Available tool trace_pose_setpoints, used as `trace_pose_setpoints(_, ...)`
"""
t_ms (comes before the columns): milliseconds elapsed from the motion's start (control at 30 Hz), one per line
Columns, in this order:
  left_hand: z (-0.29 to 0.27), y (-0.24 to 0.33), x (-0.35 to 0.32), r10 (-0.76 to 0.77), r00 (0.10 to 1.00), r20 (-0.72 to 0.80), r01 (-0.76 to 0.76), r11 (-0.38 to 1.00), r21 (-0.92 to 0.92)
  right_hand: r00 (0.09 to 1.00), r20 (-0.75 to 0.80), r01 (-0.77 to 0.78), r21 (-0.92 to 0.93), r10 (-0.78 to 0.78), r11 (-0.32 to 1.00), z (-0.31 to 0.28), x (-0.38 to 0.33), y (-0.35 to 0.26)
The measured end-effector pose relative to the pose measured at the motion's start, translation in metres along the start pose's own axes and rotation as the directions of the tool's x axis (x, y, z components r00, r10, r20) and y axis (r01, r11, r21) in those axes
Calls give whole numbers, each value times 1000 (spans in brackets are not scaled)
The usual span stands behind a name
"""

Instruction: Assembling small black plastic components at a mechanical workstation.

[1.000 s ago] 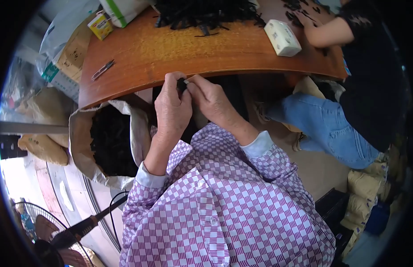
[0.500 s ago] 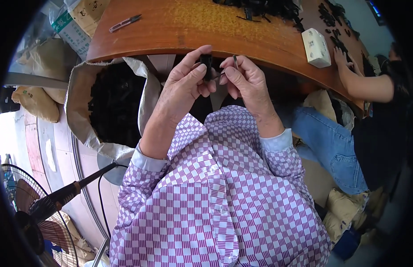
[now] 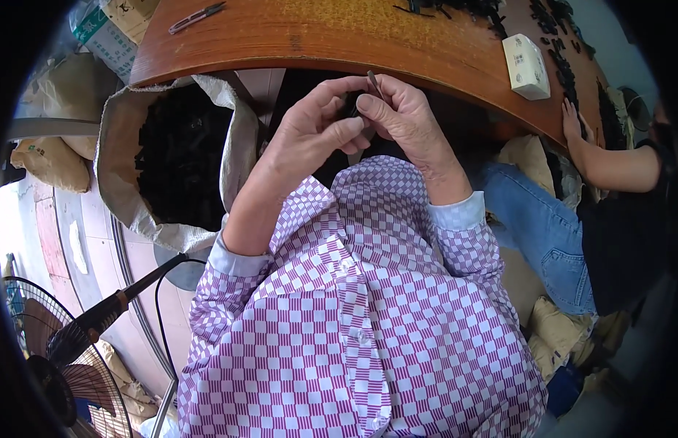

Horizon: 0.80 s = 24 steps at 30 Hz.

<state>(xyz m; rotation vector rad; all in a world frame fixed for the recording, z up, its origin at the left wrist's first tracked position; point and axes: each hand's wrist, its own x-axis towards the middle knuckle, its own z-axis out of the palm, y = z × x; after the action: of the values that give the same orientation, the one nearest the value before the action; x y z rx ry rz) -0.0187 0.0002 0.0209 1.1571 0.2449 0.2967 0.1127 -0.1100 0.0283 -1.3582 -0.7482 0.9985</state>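
Observation:
In front of my chest, just off the table's near edge, my two hands meet. My left hand (image 3: 313,131) is closed round a small black part (image 3: 349,106), mostly hidden by the fingers. With thumb and forefinger, my right hand (image 3: 410,120) pinches a thin, narrow metal tool (image 3: 374,83), whose end sticks up above the fingers. Its other end lies hidden close to the black part; whether they touch I cannot tell.
A white sack (image 3: 239,150) full of black pieces (image 3: 182,153) stands at left. The wooden table (image 3: 295,52) carries a cutter knife (image 3: 196,17), a white box (image 3: 527,67) and black parts (image 3: 492,10). A fan (image 3: 61,358) stands lower left; a co-worker's arm (image 3: 616,164) rests at right.
My hands have come closer together, and the left fingers now cover more of the black part. The view has shifted, so the table sits higher in it.

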Motion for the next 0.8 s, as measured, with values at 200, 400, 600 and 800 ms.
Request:
trace_pose_setpoints(200, 1, -7, -4, 177, 982, -68, -143, 925, 352, 984, -97, 133, -147, -148, 980, 15, -7, 3)
trace_pose_setpoints(400, -1, -6, -2, 159, 970, -185, -128, 978, 166, 989, -141, -34, 86, 46, 996, 32, -16, 3)
trace_pose_setpoints(600, 0, -8, 0, 178, 969, -170, -155, 978, 137, 991, -133, 1, 58, 7, 998, 33, -12, 5)
trace_pose_setpoints(800, 0, -12, -2, 232, 957, -172, -197, 961, 196, 993, -120, 19, 68, -10, 998, 40, -11, 4)
